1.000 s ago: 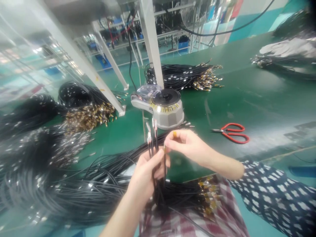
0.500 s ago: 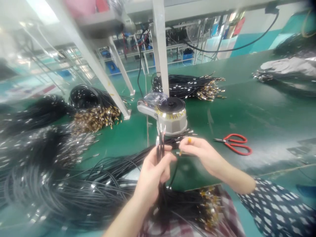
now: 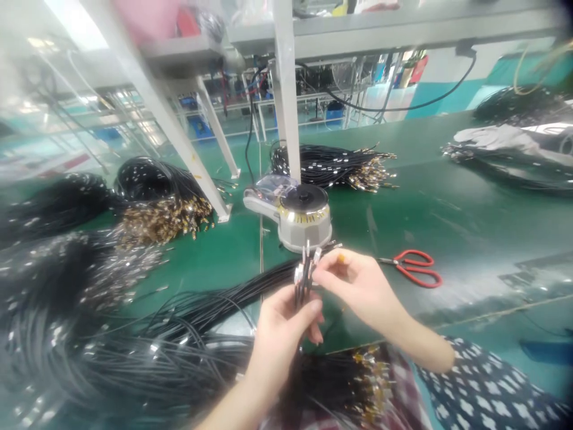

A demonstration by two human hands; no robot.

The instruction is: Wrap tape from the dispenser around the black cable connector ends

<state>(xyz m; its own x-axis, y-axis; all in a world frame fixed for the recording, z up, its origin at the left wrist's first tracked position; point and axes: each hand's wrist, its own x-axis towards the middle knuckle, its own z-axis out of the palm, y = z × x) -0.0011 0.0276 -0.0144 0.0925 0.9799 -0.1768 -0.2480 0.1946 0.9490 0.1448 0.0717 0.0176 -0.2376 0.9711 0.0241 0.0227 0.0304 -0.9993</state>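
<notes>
Head view: left hand (image 3: 280, 325) closed round a small bunch of black cables (image 3: 303, 289), metal and white-tipped ends sticking up above the fist. Right hand (image 3: 360, 289) just beside it, thumb and forefinger drawn together at those upright ends; blur, can't tell if they pinch one. Yellow band (image 3: 341, 258) on a right finger. Cables sit front and center, over the near edge of the green table (image 3: 353, 218). Right behind them: grey round dispenser (image 3: 304, 232) with black top disc, yellow pieces around it. Red-handled cutters (image 3: 400, 263) lie to the right, near the right hand. Below the hands, a larger cable bundle (image 3: 331, 379), yellowish ends pointing right, over plaid cloth (image 3: 408, 391). Gold-ended cable pile (image 3: 163, 218) at left; another coil (image 3: 331, 164) behind the dispenser.
</notes>
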